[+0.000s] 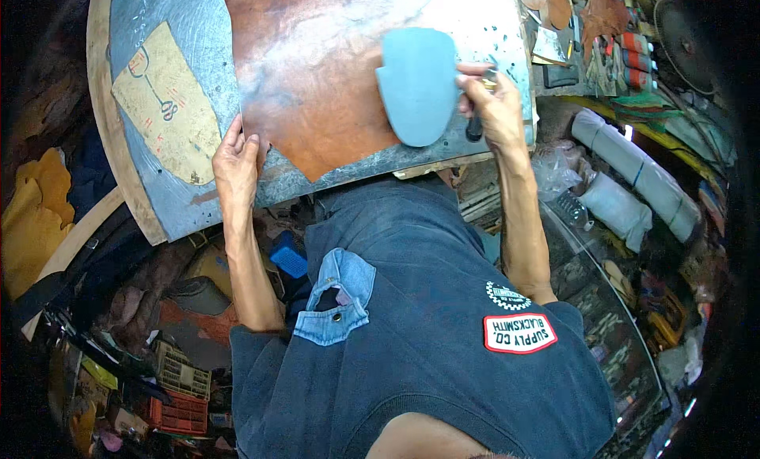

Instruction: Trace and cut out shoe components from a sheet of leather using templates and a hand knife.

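Observation:
A large sheet of brown leather [317,110] lies on the worktable, its lower corner reaching the near edge. My left hand [236,164] is at the sheet's left edge, thumb and fingers closed on it. Over the leather's right side, my right hand [492,102] grips a flat blue-grey template [419,87] with a rounded lower end and a small step on its left side. That same hand also holds a slim tool with a dark handle [474,129]; its working end is too small to make out.
A tan pattern piece [170,102] with drawn marks lies on the blue-grey tabletop [178,213], which has a wooden rim [101,102]. Tools and leather scraps [606,15] crowd the far right. Wrapped rolls [633,162] sit right; plastic crates [180,411] stand lower left.

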Available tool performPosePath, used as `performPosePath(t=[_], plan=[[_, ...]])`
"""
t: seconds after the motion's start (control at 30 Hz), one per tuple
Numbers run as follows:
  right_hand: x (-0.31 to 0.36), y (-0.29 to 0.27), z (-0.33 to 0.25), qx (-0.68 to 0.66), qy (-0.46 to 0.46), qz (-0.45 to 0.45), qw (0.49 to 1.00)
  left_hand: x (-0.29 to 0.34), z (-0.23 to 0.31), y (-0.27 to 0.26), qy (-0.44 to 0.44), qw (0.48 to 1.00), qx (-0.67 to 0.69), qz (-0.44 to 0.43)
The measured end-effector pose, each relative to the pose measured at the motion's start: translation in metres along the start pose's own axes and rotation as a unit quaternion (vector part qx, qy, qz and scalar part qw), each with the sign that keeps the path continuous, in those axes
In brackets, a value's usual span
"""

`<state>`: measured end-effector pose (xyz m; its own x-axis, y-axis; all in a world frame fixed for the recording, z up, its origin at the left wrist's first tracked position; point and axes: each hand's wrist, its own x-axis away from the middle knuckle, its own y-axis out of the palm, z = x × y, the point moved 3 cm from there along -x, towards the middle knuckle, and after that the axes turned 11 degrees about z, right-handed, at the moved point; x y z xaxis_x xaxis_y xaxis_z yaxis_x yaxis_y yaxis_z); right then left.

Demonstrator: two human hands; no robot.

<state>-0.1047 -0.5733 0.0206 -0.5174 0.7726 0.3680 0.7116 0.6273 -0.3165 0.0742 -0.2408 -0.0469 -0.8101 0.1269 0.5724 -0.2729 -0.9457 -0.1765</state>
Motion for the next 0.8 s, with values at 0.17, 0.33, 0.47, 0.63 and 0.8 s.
performPosePath(t=[0.17, 0.33, 0.47, 0.63, 0.8], plan=[[-0.006, 0.050, 0.014, 0.018, 0.029, -0.061, 0.998, 0.002, 0.001, 0.000, 0.009, 1.000, 0.010, 0.014], [-0.010, 0.056, 0.024, 0.070, 0.056, -0.056, 0.994, 0.004, 0.005, 0.002, -0.009, 1.000, -0.018, 0.018], [-0.011, 0.055, 0.022, 0.092, 0.029, -0.039, 0.995, 0.005, 0.005, 0.003, 0.011, 1.000, 0.002, 0.023], [-0.011, 0.059, 0.020, 0.103, 0.027, -0.031, 0.994, 0.002, -0.001, -0.011, -0.010, 0.998, -0.047, 0.038], [-0.013, 0.060, 0.023, 0.096, 0.032, -0.037, 0.994, 0.004, -0.004, -0.022, 0.008, 0.997, -0.049, 0.065]])
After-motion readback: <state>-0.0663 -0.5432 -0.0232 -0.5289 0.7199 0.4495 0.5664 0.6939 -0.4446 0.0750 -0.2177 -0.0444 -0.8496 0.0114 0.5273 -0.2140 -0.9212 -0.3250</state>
